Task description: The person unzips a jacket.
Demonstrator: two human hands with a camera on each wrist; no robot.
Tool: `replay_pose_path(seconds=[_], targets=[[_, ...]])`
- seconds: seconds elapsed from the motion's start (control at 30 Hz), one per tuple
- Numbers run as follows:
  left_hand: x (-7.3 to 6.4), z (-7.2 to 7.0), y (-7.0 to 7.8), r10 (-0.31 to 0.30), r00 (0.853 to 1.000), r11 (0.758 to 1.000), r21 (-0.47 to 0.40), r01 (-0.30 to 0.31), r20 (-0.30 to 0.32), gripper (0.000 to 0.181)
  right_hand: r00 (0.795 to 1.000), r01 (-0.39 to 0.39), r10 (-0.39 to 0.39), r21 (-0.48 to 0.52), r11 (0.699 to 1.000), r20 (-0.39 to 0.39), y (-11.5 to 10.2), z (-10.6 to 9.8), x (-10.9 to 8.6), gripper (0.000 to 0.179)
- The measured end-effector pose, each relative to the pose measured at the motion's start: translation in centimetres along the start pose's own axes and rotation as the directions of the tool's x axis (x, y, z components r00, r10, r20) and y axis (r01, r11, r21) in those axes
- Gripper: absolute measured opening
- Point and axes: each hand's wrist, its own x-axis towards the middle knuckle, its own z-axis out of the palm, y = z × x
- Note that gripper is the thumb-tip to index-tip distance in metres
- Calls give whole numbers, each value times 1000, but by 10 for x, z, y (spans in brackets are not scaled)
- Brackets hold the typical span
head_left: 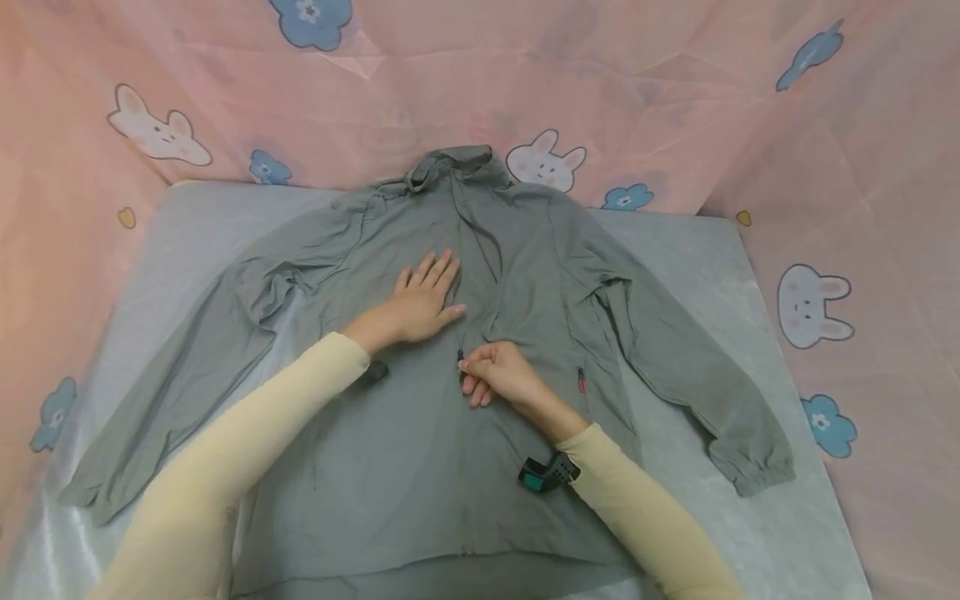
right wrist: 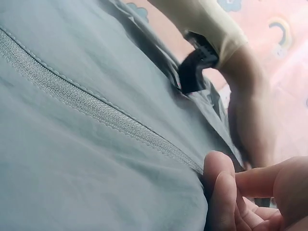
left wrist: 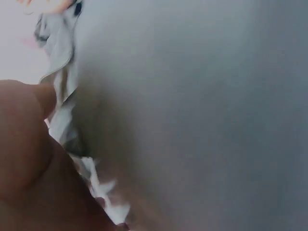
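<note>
A grey-green zip jacket (head_left: 397, 483) lies front side up, collar at the far end and sleeves spread to both sides. My left hand (head_left: 416, 308) rests flat on its chest beside the front opening, fingers straight. Just below and to the right, my right hand (head_left: 506, 375) pinches the dark zipper pull (head_left: 461, 357) between thumb and forefinger. From those fingertips the zipper (right wrist: 106, 115) runs across the right wrist view, with the pull itself hidden there. Above the right hand the front edges fold loosely. The left wrist view holds mostly blurred jacket fabric (left wrist: 192, 110).
The jacket covers most of a pale grey table (head_left: 757, 333). A pink printed curtain (head_left: 450, 83) rises behind the table and along both sides. On the jacket's right front is a side pocket zipper with a red pull (head_left: 581, 381). Both wrists wear black straps.
</note>
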Motion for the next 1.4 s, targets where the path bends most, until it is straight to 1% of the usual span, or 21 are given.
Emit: replay_pose_path(seconds=[0.07,0.17,0.23,0.47,0.53,0.7,0.9,1.23,1.4], targets=[[-3,3,1,-15,1000,1000,5,15,27,84,1000,-2,2,0,1000,-1,-1,-1,1,22],[-3,5,-2,-25,998,1000,17,24,62,90,1000,-9,9,-8,1000,-3,-1,-2,2,21],[-1,4,-6,-16,997,1000,27,14,79,90,1000,-12,12,-14,1000,-9,-1,-2,3,21],[8,-5,-24,55,992,997,46,-60,113,93,1000,-1,1,-11,1000,-30,-3,-3,8,20],[10,-7,-29,61,991,996,52,-68,120,95,999,3,-4,-8,1000,-32,-3,-3,9,20],[16,-14,-35,64,992,996,60,-71,113,99,999,4,-4,-1,1000,-36,-4,-2,9,22],[20,-20,-35,52,993,996,63,-58,102,102,999,-5,5,-4,1000,-39,-2,0,5,21],[24,-20,-36,37,993,996,82,-46,111,105,999,15,-15,-7,1000,-34,3,5,-3,21],[25,-18,-37,33,993,995,91,-43,110,105,999,12,-12,-9,1000,-31,8,8,-7,22]])
